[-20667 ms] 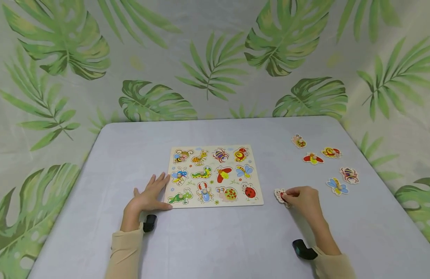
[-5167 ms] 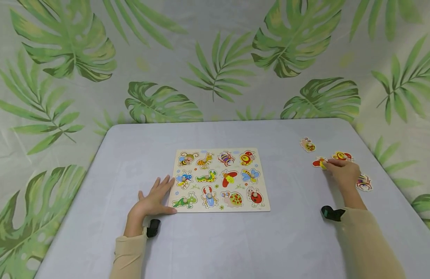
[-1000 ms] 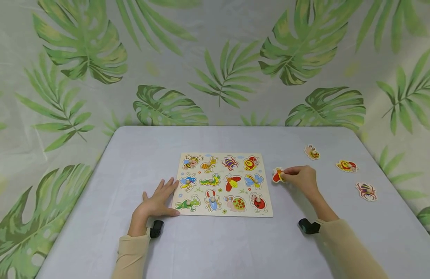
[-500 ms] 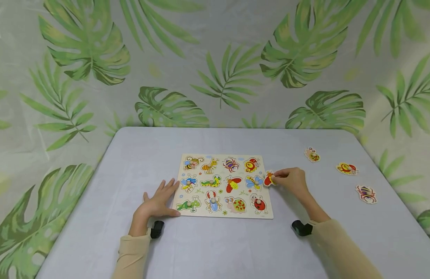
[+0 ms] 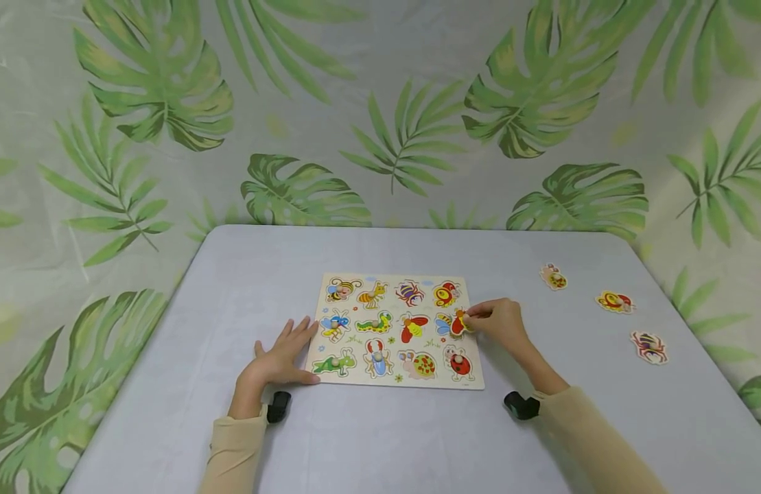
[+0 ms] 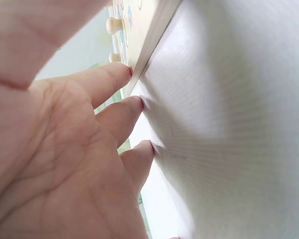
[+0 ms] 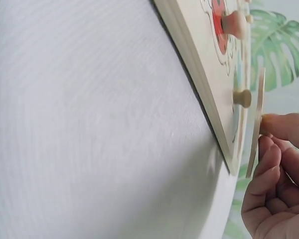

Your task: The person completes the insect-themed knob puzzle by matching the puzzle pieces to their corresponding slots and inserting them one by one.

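My right hand (image 5: 499, 329) pinches a red-winged, yellow-bodied insect puzzle piece (image 5: 458, 324) over the right side of the wooden puzzle board (image 5: 355, 379). In the right wrist view that piece (image 7: 256, 142) appears edge-on, raised off the board, thumb and fingertips at its back. Beneath it the blue-winged insect piece (image 5: 443, 325) is partly covered. The board's matching red-winged picture (image 5: 414, 329) shows no knob. My left hand (image 5: 281, 360) lies with fingers spread at the board's left edge; in the left wrist view the fingertips (image 6: 124, 72) touch the board's side (image 6: 152, 42) and the cloth.
To the right on the white cloth lie a snail piece (image 5: 554, 276), a red and yellow winged insect piece (image 5: 615, 302) and a spider piece (image 5: 649, 347). A ladybug piece (image 5: 460, 363) sits in the board's lower right. Leaf-print fabric (image 5: 392, 123) hangs behind the table.
Since the oldest frame, the ladybug and blue-winged pieces have gone from the right side into the board. My right hand took the red-winged piece and carried it left over the board; my left hand stays.
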A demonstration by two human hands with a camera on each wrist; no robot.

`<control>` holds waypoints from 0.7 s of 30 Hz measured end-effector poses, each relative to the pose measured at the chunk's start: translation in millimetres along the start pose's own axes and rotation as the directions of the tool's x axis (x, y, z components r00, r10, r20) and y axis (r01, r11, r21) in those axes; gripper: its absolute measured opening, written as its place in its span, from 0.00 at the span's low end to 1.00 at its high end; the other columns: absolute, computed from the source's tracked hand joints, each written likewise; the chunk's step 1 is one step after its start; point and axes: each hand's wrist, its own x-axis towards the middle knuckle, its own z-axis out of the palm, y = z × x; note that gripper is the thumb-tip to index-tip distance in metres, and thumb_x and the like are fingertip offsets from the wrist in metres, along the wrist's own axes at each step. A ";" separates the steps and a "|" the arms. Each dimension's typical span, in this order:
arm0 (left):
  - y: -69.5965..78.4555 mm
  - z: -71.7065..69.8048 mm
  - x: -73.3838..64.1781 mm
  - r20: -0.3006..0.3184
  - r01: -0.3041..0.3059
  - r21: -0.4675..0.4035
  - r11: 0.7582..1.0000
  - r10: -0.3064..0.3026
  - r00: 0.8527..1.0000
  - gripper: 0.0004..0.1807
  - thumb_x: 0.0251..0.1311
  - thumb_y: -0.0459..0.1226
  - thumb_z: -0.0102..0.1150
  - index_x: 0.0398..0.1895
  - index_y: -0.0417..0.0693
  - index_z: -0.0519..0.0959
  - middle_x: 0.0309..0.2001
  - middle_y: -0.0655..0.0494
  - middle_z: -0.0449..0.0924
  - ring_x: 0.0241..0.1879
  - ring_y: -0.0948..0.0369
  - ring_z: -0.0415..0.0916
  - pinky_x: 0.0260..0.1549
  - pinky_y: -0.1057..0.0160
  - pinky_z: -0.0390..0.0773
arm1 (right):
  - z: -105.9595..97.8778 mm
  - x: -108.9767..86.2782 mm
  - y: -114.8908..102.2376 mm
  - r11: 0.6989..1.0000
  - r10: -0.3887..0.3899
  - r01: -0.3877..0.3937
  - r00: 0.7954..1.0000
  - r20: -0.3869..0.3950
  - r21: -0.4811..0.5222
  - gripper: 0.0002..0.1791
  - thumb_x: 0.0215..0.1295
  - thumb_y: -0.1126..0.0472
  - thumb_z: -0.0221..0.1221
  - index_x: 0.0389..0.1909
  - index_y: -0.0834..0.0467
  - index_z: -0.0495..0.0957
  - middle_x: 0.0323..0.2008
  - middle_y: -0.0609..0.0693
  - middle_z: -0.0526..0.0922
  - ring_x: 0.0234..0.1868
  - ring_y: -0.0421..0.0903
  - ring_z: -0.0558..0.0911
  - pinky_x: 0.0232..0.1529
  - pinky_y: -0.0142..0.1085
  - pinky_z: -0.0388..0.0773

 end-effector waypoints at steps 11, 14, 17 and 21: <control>0.0 0.1 -2.3 0.000 0.002 -0.015 1.000 -0.002 1.000 0.56 0.41 0.46 0.73 0.73 0.51 0.51 0.76 0.49 0.41 0.75 0.44 0.30 0.57 0.22 0.26 | 13.2 2.7 -11.0 1.000 0.000 -0.002 0.998 0.065 0.025 0.10 0.53 0.63 0.65 0.31 0.67 0.84 0.26 0.58 0.86 0.24 0.39 0.76 0.23 0.25 0.72; -0.2 -0.4 -2.1 -0.001 0.005 -0.013 1.000 -0.005 1.000 0.56 0.41 0.46 0.73 0.74 0.51 0.50 0.76 0.49 0.41 0.75 0.44 0.30 0.57 0.22 0.26 | 16.1 4.2 -15.0 1.000 -0.014 0.013 0.997 0.070 0.016 0.09 0.53 0.63 0.65 0.31 0.66 0.85 0.26 0.58 0.86 0.24 0.39 0.77 0.23 0.25 0.72; 0.2 -1.1 -1.7 0.000 0.004 -0.011 1.000 -0.004 1.000 0.55 0.42 0.46 0.72 0.74 0.51 0.50 0.76 0.49 0.41 0.75 0.44 0.29 0.57 0.22 0.26 | 19.6 6.1 -18.1 0.999 -0.039 0.039 0.996 0.075 0.005 0.08 0.53 0.63 0.65 0.30 0.65 0.85 0.25 0.57 0.86 0.23 0.39 0.76 0.23 0.24 0.72; 1.4 -1.7 -1.2 0.001 0.002 -0.011 1.000 -0.002 1.000 0.55 0.42 0.45 0.72 0.74 0.51 0.50 0.76 0.49 0.41 0.75 0.44 0.29 0.58 0.22 0.26 | 24.1 8.3 -22.2 0.997 -0.074 0.075 0.994 0.086 -0.017 0.08 0.52 0.63 0.66 0.29 0.65 0.85 0.24 0.55 0.86 0.22 0.38 0.75 0.22 0.24 0.71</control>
